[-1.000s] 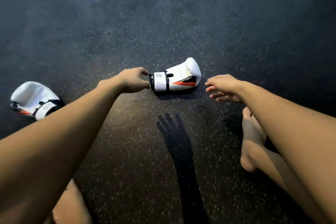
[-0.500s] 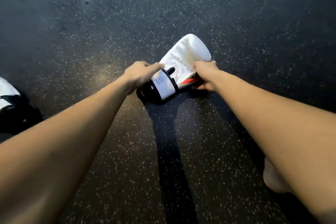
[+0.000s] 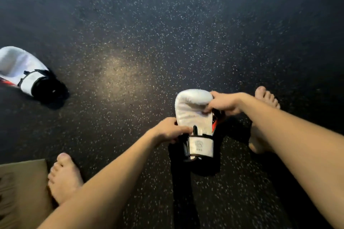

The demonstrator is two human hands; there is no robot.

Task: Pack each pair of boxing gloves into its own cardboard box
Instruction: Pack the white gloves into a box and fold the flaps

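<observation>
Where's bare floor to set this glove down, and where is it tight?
Bare floor spreads between the lying glove and the held glove, and across the whole top. Crowded: lower left, where the cardboard box lies beside the left foot, and beside the right hand, where the right foot sits.

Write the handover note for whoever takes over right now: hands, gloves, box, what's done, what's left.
Left hand: fingers grip the white glove just above its cuff.
Right hand: grips the same glove at its padded end.
That glove is held up off the floor, cuff toward the person.
Second white glove: lying on the floor, far left, untouched.
Tan cardboard, likely the box, shows at lower left beside a bare foot; its inside is out of view.
Done: one glove picked up.
Left: put it in the box, fetch its mate, pack that too.
</observation>
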